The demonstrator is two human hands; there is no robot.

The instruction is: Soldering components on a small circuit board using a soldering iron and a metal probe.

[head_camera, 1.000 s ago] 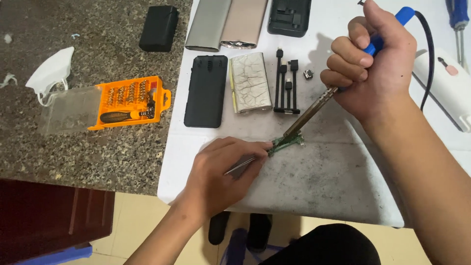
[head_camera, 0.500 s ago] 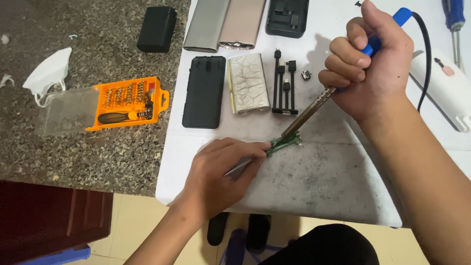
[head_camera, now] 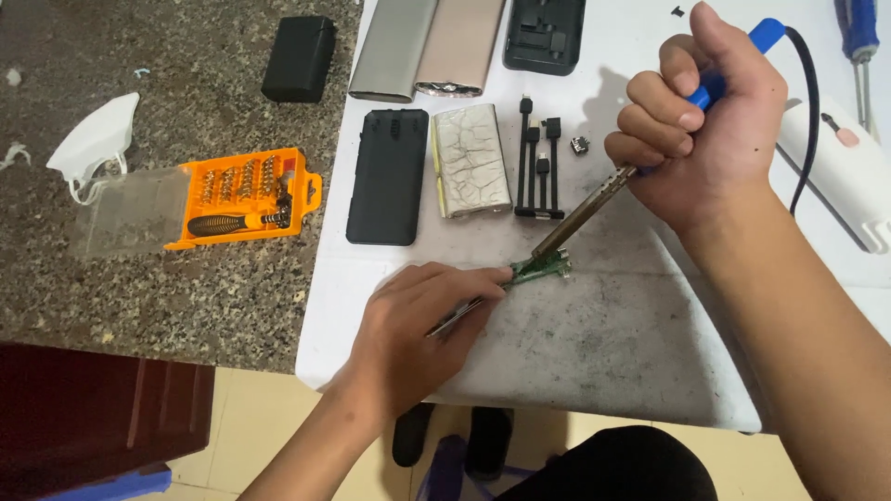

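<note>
A small green circuit board (head_camera: 541,269) lies on the smudged white work surface (head_camera: 603,343). My left hand (head_camera: 418,325) grips metal tweezers (head_camera: 464,315) whose tips press on the board's left end. My right hand (head_camera: 701,121) is wrapped around the blue handle of a soldering iron (head_camera: 594,206). Its metal tip slants down and left onto the board. A dark cable runs from the handle's top toward the right.
Behind the board lie a black phone back cover (head_camera: 388,176), a cracked silver battery pack (head_camera: 471,160), black connector strips (head_camera: 538,158), two metal casings (head_camera: 427,46) and a black frame (head_camera: 543,32). An orange screwdriver bit set (head_camera: 241,197), a white mask (head_camera: 93,144) and a black box (head_camera: 299,57) sit on the granite counter.
Both hands and the iron hold nearly the same pose; the view has only shifted slightly.
</note>
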